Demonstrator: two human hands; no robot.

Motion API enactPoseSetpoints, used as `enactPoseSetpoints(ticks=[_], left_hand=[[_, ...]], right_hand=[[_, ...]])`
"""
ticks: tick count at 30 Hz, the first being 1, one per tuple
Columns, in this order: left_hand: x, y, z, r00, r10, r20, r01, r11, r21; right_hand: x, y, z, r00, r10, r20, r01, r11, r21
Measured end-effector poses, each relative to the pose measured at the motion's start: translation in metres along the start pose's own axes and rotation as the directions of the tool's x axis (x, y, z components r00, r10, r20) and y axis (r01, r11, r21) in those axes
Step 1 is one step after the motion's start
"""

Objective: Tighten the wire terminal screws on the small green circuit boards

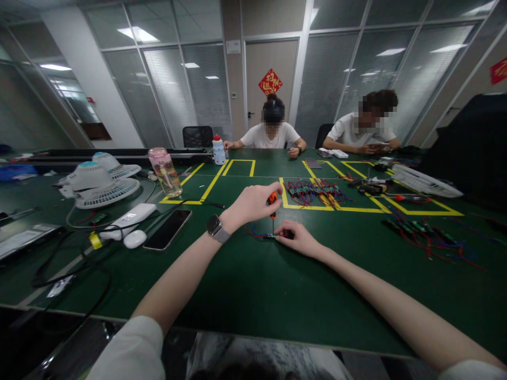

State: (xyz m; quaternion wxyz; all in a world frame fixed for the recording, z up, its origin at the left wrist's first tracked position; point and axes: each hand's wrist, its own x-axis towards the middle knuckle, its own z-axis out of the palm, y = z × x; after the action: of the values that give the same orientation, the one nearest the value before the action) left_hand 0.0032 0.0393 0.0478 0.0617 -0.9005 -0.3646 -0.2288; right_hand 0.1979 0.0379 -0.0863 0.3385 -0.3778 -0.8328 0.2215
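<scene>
Item: small green board [271,236] with red and blue leads, flat on the green table [245,285], directly ahead of me. My right hand [298,237] pins it, fingers pressed down on its right end. My left hand [253,203] is closed round an orange-handled screwdriver [273,203], held upright, tip on the board. Progress, as I judge it: one unit under the driver; a heap of wired boards [315,191] lies beyond in the yellow-taped box, finished or waiting I cannot tell. Left: phone [168,229], white mouse [134,238], fans [101,182].
</scene>
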Motion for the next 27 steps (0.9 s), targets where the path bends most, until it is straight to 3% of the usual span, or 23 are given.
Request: enactPoseSetpoints(ticks=[6,13,17,27], left_hand=[[0.0000,-0.0008,-0.0009,0.999,-0.030,-0.025,0.030,0.999,0.030],[0.0000,-0.0013,-0.0013,0.998,0.024,-0.063,-0.029,0.997,-0.070],[0.0011,-0.0016,0.0020,0.994,-0.008,-0.106,0.000,0.997,-0.073],[-0.0006,-0.0022,-0.0057,1.000,0.021,-0.018,-0.021,1.000,0.018]], right_hand=[[0.0004,-0.0021,-0.0004,1.000,-0.003,-0.002,0.003,1.000,0.005],[0.0006,-0.0014,-0.0001,1.000,-0.004,0.001,0.004,1.000,0.005],[0.0004,-0.0023,-0.0003,1.000,0.000,0.001,0.000,1.000,0.010],[0.0000,-0.0027,-0.0007,1.000,-0.011,0.001,0.011,1.000,-0.004]])
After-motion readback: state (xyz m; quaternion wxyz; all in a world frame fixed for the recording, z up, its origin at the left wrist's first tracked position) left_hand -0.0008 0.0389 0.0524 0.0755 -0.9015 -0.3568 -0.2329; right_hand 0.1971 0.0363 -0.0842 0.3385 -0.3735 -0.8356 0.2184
